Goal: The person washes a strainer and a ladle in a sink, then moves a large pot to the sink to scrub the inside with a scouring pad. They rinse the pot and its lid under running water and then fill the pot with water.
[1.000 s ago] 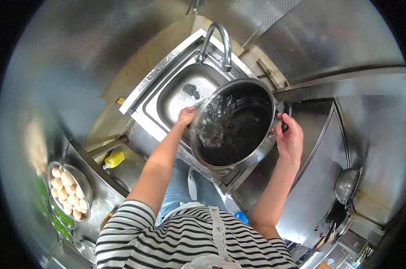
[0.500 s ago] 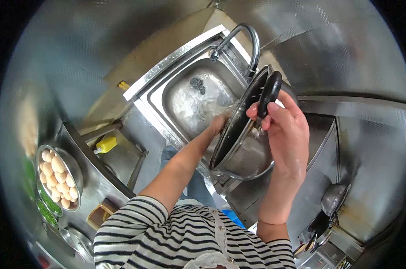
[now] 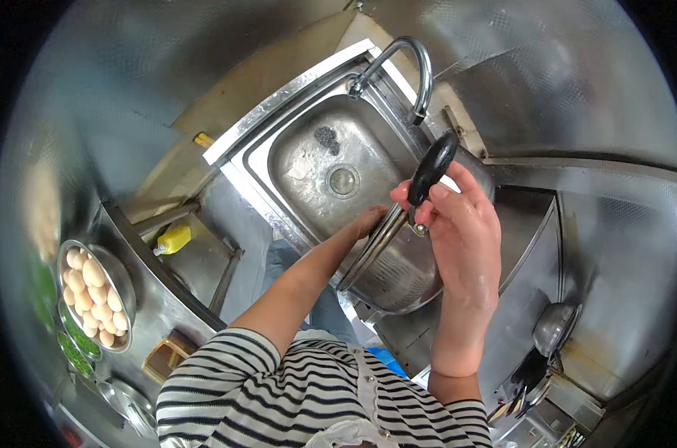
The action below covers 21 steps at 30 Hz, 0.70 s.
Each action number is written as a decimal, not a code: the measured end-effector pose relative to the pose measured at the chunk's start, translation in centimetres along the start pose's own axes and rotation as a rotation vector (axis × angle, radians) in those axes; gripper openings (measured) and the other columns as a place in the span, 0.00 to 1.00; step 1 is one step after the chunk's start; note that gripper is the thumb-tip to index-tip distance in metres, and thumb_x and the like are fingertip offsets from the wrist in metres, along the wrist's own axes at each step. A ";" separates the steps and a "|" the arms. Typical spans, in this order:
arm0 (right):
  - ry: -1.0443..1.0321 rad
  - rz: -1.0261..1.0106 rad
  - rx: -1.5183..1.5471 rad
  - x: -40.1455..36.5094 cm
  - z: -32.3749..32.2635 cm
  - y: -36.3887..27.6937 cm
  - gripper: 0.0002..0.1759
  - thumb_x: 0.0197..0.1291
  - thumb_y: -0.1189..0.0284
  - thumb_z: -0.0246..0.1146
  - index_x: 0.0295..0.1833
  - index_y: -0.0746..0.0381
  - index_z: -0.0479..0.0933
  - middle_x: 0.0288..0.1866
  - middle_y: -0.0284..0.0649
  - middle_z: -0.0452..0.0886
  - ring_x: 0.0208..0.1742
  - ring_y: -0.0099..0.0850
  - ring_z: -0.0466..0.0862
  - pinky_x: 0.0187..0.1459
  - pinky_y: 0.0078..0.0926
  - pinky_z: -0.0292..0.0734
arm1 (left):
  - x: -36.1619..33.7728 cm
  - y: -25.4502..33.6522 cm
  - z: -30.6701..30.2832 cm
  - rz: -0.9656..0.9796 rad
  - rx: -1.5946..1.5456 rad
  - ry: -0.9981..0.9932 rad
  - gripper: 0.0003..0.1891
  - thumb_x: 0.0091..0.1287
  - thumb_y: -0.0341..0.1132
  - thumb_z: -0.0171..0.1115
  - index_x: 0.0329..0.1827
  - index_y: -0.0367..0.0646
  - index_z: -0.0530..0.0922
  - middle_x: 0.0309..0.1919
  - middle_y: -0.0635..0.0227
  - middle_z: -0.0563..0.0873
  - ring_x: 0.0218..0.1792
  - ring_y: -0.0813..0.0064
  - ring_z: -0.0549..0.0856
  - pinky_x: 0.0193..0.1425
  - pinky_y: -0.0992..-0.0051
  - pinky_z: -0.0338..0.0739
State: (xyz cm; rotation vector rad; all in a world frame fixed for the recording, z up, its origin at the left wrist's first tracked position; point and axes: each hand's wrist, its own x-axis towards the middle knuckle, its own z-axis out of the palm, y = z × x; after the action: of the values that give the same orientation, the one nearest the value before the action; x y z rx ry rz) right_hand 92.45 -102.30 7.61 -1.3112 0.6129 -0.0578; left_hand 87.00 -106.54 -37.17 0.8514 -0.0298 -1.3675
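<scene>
My right hand (image 3: 465, 235) is closed round the black handle (image 3: 432, 170) of a pot lid (image 3: 372, 250), which is tilted up almost edge-on over the sink. At the lid's left face is my left hand (image 3: 370, 222), its visible fingers stretched out against the surface; the fingertips are partly hidden. Beneath the lid and my right hand is a large steel basin or pot (image 3: 402, 287), partly covered by them. Left of the hands, the steel sink (image 3: 293, 183) holds a dark scouring pad (image 3: 326, 139) near its drain (image 3: 343, 181).
A curved faucet (image 3: 426, 67) arches over the sink's right side. On the left counter stand a bowl of eggs (image 3: 93, 295), green chopped food (image 3: 77, 351) and a wooden box (image 3: 166, 357). A yellow bottle (image 3: 175, 240) lies lower down. A metal bowl (image 3: 553, 327) sits at right.
The lid has turned from showing its dark inner face to nearly edge-on. My right hand has shifted slightly left and down with it. The splashing water in the sink has drained away.
</scene>
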 end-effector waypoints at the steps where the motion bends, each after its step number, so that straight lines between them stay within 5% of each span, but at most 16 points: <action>1: 0.036 -0.002 -0.001 -0.3 -0.1 0.0 0.17 0.53 0.75 0.51 0.48 0.74 0.65 0.33 0.52 0.76 0.28 0.23 0.73 0.36 0.17 0.67 | 0.1 -0.2 -0.2 -0.001 0.005 -0.004 0.11 0.59 0.34 0.48 0.39 0.44 0.78 0.30 0.71 0.79 0.29 0.81 0.74 0.33 0.79 0.68; 3: 0.054 -0.025 0.013 -0.9 -1.3 -0.2 0.17 0.53 0.75 0.51 0.47 0.74 0.66 0.32 0.50 0.76 0.29 0.23 0.73 0.35 0.16 0.67 | -0.9 0.7 0.1 0.526 0.447 0.312 0.12 0.60 0.33 0.47 0.39 0.44 0.79 0.32 0.70 0.81 0.32 0.80 0.76 0.38 0.79 0.69; 4: 0.068 -0.044 0.025 -1.2 -2.2 -0.3 0.16 0.53 0.75 0.51 0.46 0.74 0.67 0.31 0.48 0.76 0.30 0.24 0.73 0.33 0.15 0.67 | -2.7 2.6 0.4 0.096 -0.052 0.301 0.13 0.60 0.33 0.47 0.42 0.42 0.78 0.36 0.69 0.81 0.36 0.78 0.78 0.42 0.78 0.70; 9: 0.302 -0.159 -0.042 -2.7 -9.2 -0.8 0.15 0.54 0.71 0.55 0.44 0.71 0.70 0.21 0.35 0.71 0.17 0.19 0.66 0.23 0.14 0.62 | -3.9 7.6 -2.9 0.236 0.044 0.728 0.13 0.60 0.34 0.49 0.45 0.41 0.77 0.38 0.65 0.81 0.40 0.76 0.78 0.47 0.75 0.70; 11: 0.495 -0.192 0.060 -3.2 -10.9 -0.5 0.08 0.52 0.74 0.58 0.37 0.67 0.70 0.15 0.30 0.67 0.12 0.17 0.63 0.17 0.13 0.57 | -3.5 8.9 -5.9 0.325 -0.277 0.579 0.14 0.60 0.33 0.50 0.48 0.41 0.74 0.41 0.66 0.80 0.43 0.74 0.77 0.49 0.73 0.69; 14: 0.465 -0.252 0.102 -4.3 -13.6 -0.6 0.05 0.51 0.75 0.58 0.32 0.63 0.68 0.11 0.27 0.63 0.09 0.16 0.58 0.16 0.13 0.53 | -7.8 13.3 -7.7 0.351 -0.478 0.633 0.15 0.59 0.34 0.50 0.49 0.42 0.72 0.42 0.64 0.79 0.44 0.68 0.78 0.50 0.69 0.70; 16: 0.439 -0.289 0.128 -4.8 -13.3 -1.3 0.04 0.51 0.75 0.57 0.31 0.63 0.68 0.11 0.27 0.62 0.09 0.15 0.57 0.15 0.13 0.50 | -9.1 13.2 -8.5 -0.099 1.503 0.700 0.15 0.59 0.36 0.50 0.49 0.46 0.72 0.42 0.61 0.79 0.46 0.63 0.77 0.48 0.67 0.71; 17: 0.443 -0.295 0.132 -4.7 -13.0 -1.7 0.04 0.51 0.75 0.57 0.31 0.63 0.68 0.11 0.27 0.62 0.09 0.15 0.57 0.15 0.13 0.50 | -9.2 14.0 -7.3 -0.093 1.509 0.699 0.15 0.59 0.36 0.50 0.49 0.46 0.72 0.42 0.61 0.79 0.46 0.63 0.77 0.48 0.67 0.71; 19: 0.418 -0.308 0.147 -4.9 -12.3 -2.0 0.04 0.51 0.75 0.56 0.32 0.64 0.69 0.12 0.28 0.62 0.10 0.15 0.57 0.15 0.13 0.50 | -9.7 15.0 -4.6 0.295 1.485 1.079 0.15 0.58 0.39 0.50 0.48 0.49 0.74 0.41 0.57 0.79 0.43 0.60 0.78 0.46 0.62 0.72; 21: 0.408 -0.301 0.139 -5.0 -12.2 -1.9 0.05 0.51 0.75 0.56 0.33 0.65 0.69 0.12 0.28 0.62 0.11 0.14 0.58 0.15 0.13 0.51 | -8.7 14.8 -3.6 0.160 1.368 0.966 0.15 0.58 0.42 0.49 0.46 0.51 0.75 0.33 0.57 0.81 0.36 0.59 0.81 0.42 0.59 0.73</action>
State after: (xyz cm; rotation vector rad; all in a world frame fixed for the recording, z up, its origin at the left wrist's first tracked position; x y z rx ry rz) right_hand 83.29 -111.76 9.75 -1.2541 0.7356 -0.6163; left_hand 98.95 -97.79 -27.80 2.5067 -0.2961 -0.5034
